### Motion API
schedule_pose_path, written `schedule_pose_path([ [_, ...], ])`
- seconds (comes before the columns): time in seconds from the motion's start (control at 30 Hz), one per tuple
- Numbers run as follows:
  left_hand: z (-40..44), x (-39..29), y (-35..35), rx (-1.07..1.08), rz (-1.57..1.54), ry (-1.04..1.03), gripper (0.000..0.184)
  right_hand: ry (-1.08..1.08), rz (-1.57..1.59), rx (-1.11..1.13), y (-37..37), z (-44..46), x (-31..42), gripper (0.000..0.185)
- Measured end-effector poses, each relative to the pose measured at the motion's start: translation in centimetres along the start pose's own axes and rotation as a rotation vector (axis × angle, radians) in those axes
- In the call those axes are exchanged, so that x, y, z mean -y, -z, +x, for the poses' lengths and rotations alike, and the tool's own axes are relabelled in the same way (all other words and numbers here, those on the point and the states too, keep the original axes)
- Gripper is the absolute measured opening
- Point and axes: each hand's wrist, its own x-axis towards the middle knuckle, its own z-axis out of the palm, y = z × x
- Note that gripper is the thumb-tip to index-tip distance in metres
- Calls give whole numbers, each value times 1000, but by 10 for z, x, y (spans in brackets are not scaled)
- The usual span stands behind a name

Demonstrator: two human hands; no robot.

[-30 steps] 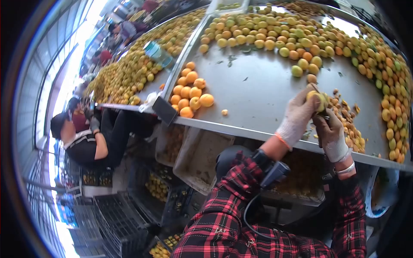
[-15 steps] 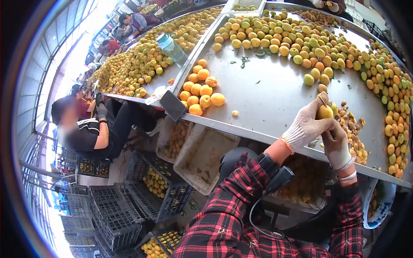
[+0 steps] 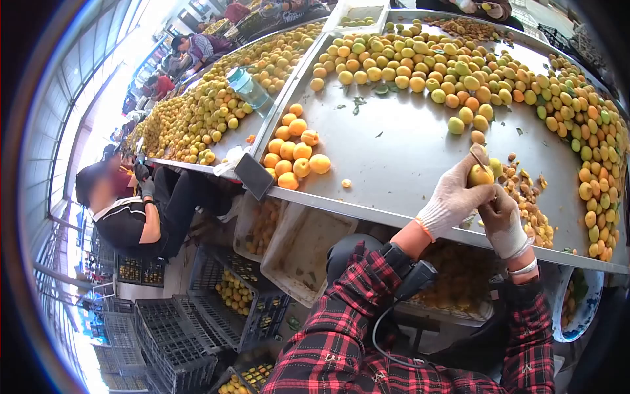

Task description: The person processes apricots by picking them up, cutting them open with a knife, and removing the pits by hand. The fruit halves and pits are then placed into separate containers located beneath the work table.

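Observation:
In a white knitted glove with dirty fingers, my left hand (image 3: pixel 449 200) grips a yellow-green apricot (image 3: pixel 480 176) between thumb and fingers, just above the metal table's front part. My gloved right hand (image 3: pixel 504 223) is closed right beside it, fingertips against the underside of the fruit. Whatever the right fingers pinch, if anything, is hidden. Behind the hands lies a heap of apricot scraps and pits (image 3: pixel 535 220). A single apricot (image 3: pixel 478 137) rests just beyond my left fingertips.
Whole apricots (image 3: pixel 420 65) line the table's (image 3: pixel 394 157) back and right side. Orange apricots (image 3: pixel 295 148) sit at the left, near a dark phone-like slab (image 3: pixel 253 175). Below are a pale bin (image 3: pixel 308 253), black crates (image 3: pixel 174 335) and a basin (image 3: pixel 577 302). A seated co-worker (image 3: pixel 134 220) is at left.
The whole view has shifted slightly, so the table and fruit appear farther left. Both hands stay together at the apricot, with little visible change in grip.

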Motion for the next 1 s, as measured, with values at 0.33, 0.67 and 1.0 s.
schedule_pose_path([
  [0.33,2,3,2,59,-181,205,41,79,33,-90,-1,0,1,10],
  [0.67,3,15,0,25,-405,51,42,173,23,-175,-8,-3,3,13],
  [1.0,3,5,-5,-142,39,-33,41,62,-233,-139,-10,3,-11,10],
])
